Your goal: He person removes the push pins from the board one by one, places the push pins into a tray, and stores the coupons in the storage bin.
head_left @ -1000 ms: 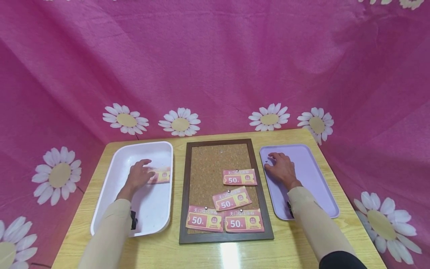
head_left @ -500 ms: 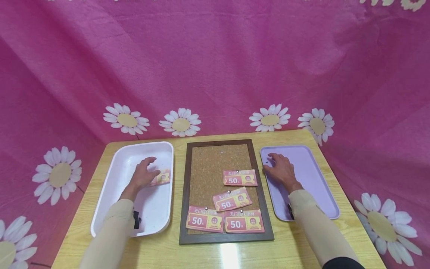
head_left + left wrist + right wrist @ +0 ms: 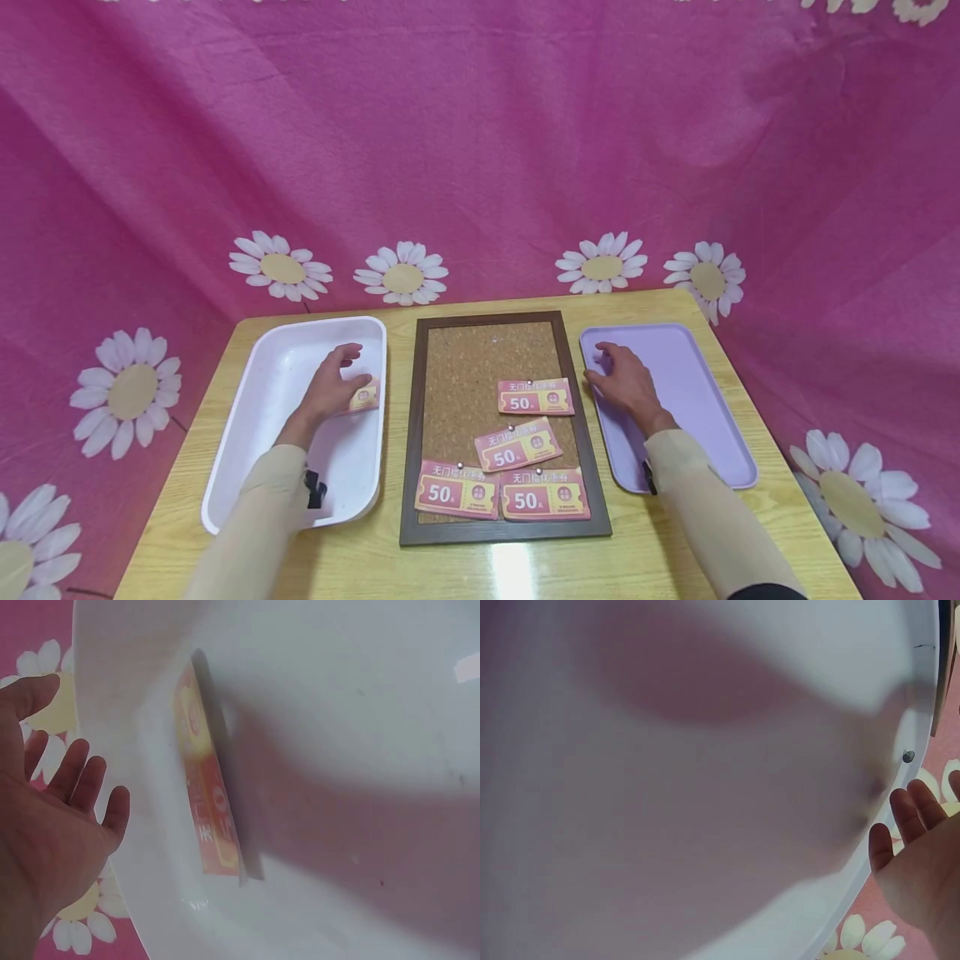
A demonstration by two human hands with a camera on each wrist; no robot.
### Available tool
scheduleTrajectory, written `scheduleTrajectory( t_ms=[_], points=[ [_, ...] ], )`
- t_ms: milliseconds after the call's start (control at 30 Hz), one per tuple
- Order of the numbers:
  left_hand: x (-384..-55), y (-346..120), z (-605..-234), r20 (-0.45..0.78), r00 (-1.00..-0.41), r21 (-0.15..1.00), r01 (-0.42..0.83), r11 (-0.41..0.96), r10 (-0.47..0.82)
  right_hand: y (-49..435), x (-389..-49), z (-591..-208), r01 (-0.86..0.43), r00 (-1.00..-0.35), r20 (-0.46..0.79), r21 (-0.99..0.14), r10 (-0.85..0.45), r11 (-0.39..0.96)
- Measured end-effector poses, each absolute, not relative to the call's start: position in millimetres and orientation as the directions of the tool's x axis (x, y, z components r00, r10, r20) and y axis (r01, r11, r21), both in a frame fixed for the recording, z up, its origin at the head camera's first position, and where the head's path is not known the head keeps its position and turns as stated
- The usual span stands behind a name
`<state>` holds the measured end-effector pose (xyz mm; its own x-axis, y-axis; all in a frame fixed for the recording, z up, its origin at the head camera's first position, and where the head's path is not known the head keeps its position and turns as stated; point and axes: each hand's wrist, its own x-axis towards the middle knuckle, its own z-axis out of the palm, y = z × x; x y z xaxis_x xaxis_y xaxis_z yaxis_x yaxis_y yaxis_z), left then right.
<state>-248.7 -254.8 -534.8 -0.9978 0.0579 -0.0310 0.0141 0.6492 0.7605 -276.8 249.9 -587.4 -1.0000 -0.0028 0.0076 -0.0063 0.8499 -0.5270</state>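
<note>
My left hand (image 3: 330, 390) is held over the white basin (image 3: 258, 408), fingers loosely bent and thumb apart, with nothing in it. Under it a pink and yellow coupon (image 3: 365, 397) lies at the basin's right side, partly covered by the hand in the head view. The left wrist view shows this coupon (image 3: 202, 769) whole, apart from the fingers. Over the left side of the purple tray (image 3: 693, 392) my right hand (image 3: 626, 385) hovers with relaxed fingers. A small metallic pushpin (image 3: 908, 756) sits near its fingertips by the tray rim, in the right wrist view.
Between the containers lies a brown-framed cork board (image 3: 459, 375). Several coupons are pinned to its lower and right parts, among them a tilted coupon (image 3: 517, 443). A wooden table (image 3: 375, 567) carries everything, with pink flowered cloth (image 3: 480, 150) behind.
My left hand has moved right and slightly away from me, covering more of the coupon. The right hand has shifted a little left, over the small dark spot seen on the tray earlier.
</note>
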Motion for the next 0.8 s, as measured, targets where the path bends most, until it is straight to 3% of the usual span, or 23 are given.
scheduleTrajectory(
  t_ms=[800],
  points=[
    [-251, -219, -523, 0.054, -0.989, 0.826, 0.123, 0.55, 0.139, 240, -263, -573, -0.116, -0.993, 0.078, -0.607, -0.087, 0.786]
  ],
)
